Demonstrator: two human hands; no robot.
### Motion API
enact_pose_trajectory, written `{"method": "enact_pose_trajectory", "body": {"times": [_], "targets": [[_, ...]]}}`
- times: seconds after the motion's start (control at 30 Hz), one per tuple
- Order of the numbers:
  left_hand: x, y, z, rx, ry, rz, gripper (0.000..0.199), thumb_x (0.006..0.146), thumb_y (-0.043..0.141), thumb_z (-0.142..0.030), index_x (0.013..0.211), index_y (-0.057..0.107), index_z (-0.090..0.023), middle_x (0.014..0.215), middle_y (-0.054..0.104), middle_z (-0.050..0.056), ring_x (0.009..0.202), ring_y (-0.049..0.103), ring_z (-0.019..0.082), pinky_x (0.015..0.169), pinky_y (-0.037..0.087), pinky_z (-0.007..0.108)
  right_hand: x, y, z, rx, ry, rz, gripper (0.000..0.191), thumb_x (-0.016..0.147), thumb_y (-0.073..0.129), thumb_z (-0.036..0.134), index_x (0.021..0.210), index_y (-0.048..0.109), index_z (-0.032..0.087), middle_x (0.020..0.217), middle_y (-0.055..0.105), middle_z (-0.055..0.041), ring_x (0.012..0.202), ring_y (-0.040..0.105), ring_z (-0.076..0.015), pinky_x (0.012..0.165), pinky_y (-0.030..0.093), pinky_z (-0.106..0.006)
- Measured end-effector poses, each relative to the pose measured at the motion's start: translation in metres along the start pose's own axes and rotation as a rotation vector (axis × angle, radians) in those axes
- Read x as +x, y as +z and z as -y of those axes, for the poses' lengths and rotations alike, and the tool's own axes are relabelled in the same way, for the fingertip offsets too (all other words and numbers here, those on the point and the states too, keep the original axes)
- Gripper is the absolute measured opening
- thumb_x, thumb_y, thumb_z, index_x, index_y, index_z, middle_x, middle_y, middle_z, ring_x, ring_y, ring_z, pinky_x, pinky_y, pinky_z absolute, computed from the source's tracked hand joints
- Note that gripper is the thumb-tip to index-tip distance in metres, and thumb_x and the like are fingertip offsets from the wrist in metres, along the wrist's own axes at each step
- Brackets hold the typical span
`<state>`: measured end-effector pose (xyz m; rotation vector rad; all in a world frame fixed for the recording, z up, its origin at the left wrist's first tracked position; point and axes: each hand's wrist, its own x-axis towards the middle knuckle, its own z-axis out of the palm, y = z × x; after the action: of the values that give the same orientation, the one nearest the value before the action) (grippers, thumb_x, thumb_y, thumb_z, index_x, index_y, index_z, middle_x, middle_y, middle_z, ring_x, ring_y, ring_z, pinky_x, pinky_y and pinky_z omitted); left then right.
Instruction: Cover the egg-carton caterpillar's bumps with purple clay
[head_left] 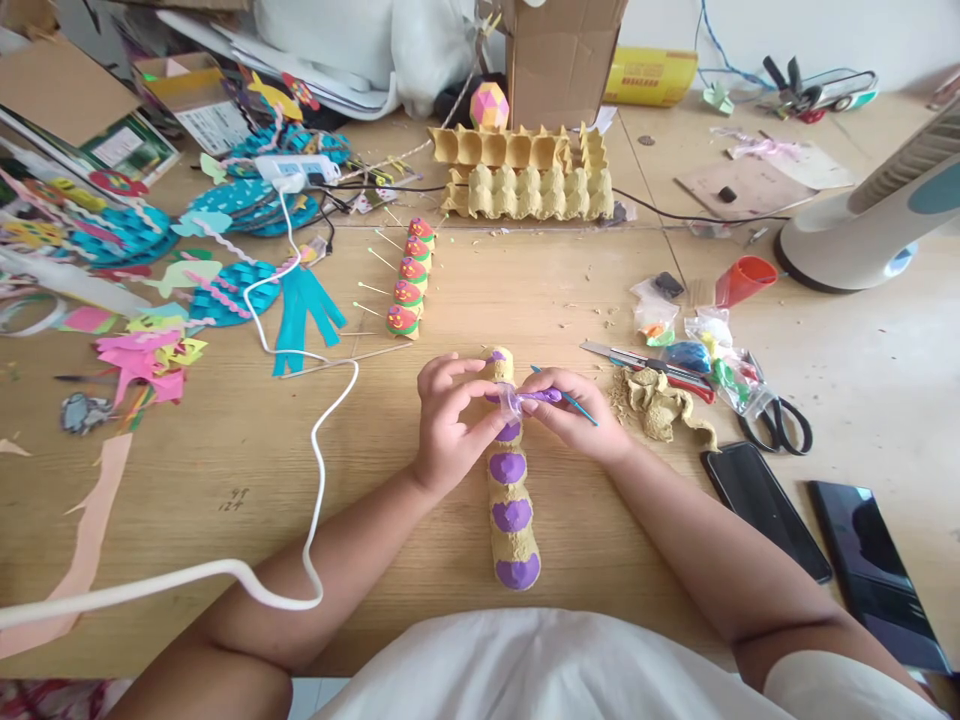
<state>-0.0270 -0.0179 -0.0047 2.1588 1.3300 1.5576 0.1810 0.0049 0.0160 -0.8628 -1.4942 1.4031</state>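
A long strip of egg carton (515, 545) lies on the wooden table in front of me, with purple clay on its bumps. Over its far part, my left hand (454, 415) pinches a small clear plastic bag (510, 402). My right hand (574, 415) is closed on a lump of purple clay (546, 396) that touches the bag's opening. A thin blue tool (581, 408) also rests in the right fingers, pointing down to the right. Both hands partly cover the strip.
A decorated red-and-green carton strip (411, 280) lies beyond my left hand. A white cable (319, 470) crosses the left side. On the right are a cutter (652, 366), scissors (780, 425), carton scraps (656, 400), a phone (765, 505) and a dark device (874, 565).
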Motion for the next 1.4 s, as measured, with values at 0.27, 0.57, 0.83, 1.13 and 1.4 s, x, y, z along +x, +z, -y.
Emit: {"method": "enact_pose_trajectory", "body": {"times": [0.27,0.57,0.83,1.13,1.4], "targets": [[0.000,-0.002,0.004,-0.017,-0.011,0.142,0.019,0.096,0.074,-0.043,0.109,0.080,-0.030,0.134,0.069,0.008,0.143,0.049,0.029,0.125,0.040,0.055,-0.001,0.003,0.001,0.019,0.036,0.023,0.036,0.084,0.087,0.051,0.084,0.067,0.021,0.080,0.074,-0.0026,0.069,0.065,-0.0146,0.067,0.054,-0.028],[0.000,-0.001,0.003,-0.053,-0.001,0.060,0.012,0.095,0.076,-0.040,0.100,0.077,-0.029,0.118,0.072,0.007,0.133,0.056,0.027,0.120,0.045,0.055,-0.001,0.002,0.005,0.010,0.009,0.067,0.038,0.085,0.085,0.053,0.099,0.068,0.022,0.094,0.071,-0.0028,0.081,0.063,-0.0154,0.078,0.054,-0.029],[0.000,-0.003,0.003,-0.019,0.071,0.083,0.005,0.093,0.078,-0.035,0.093,0.077,-0.030,0.114,0.072,0.006,0.134,0.054,0.029,0.118,0.046,0.056,0.002,0.002,0.003,0.094,0.082,0.132,0.043,0.081,0.089,0.053,0.095,0.064,0.021,0.084,0.063,0.0013,0.073,0.056,-0.0127,0.071,0.050,-0.026],[-0.003,-0.001,0.005,0.044,0.053,0.094,0.013,0.093,0.079,-0.037,0.105,0.080,-0.031,0.129,0.071,0.008,0.140,0.051,0.029,0.119,0.045,0.057,0.001,0.000,-0.002,0.177,0.170,0.115,0.042,0.081,0.090,0.050,0.098,0.067,0.020,0.087,0.069,0.0006,0.076,0.063,-0.0130,0.074,0.053,-0.026],[-0.001,-0.002,0.002,-0.031,0.038,0.066,0.007,0.096,0.075,-0.035,0.093,0.079,-0.030,0.115,0.072,0.006,0.134,0.055,0.027,0.118,0.047,0.056,0.002,0.004,-0.005,0.281,0.200,0.129,0.041,0.078,0.093,0.048,0.085,0.065,0.019,0.082,0.074,0.0000,0.075,0.068,-0.0136,0.072,0.056,-0.027]]}}
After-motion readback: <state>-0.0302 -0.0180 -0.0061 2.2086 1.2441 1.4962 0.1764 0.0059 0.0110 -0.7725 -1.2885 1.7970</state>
